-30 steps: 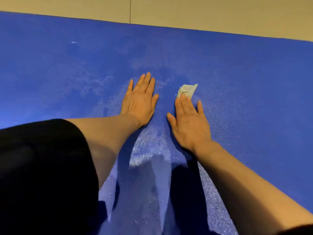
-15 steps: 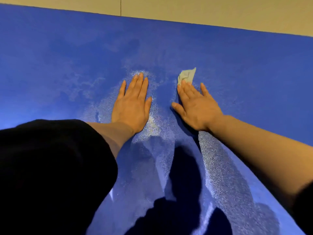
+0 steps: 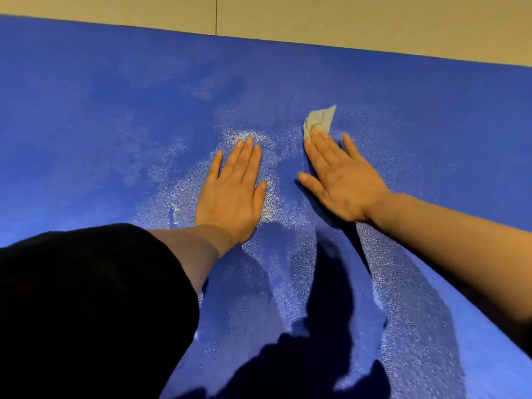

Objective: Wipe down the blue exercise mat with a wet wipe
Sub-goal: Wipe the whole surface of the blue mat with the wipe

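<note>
Head view, from the left edge: a black sleeve [image 3: 86, 306] fills the lower left corner, cut off by the frame and hiding the mat beneath it. From it a bare forearm reaches to the left hand [image 3: 233, 194], which lies flat on the mat [image 3: 86, 125], palm down, fingers straight and close together, holding nothing. Around and ahead of this hand the blue surface glistens in pale, speckled patches, with duller dry blue farther left. Between the arms fall dark shadows that make the near surface hard to read. Next comes the right hand [image 3: 342, 182], also flat, fingers straight and slightly spread, its fingertips pressing down on a small crumpled greyish wipe [image 3: 321, 119]; only the far part of the wipe shows beyond the fingers, the rest is covered. A wet shimmering streak runs back along the right forearm toward the lower right, where the arm is cut off by the frame. Beyond the mat's far edge lies a beige floor [image 3: 345, 18] with one thin dark seam
</note>
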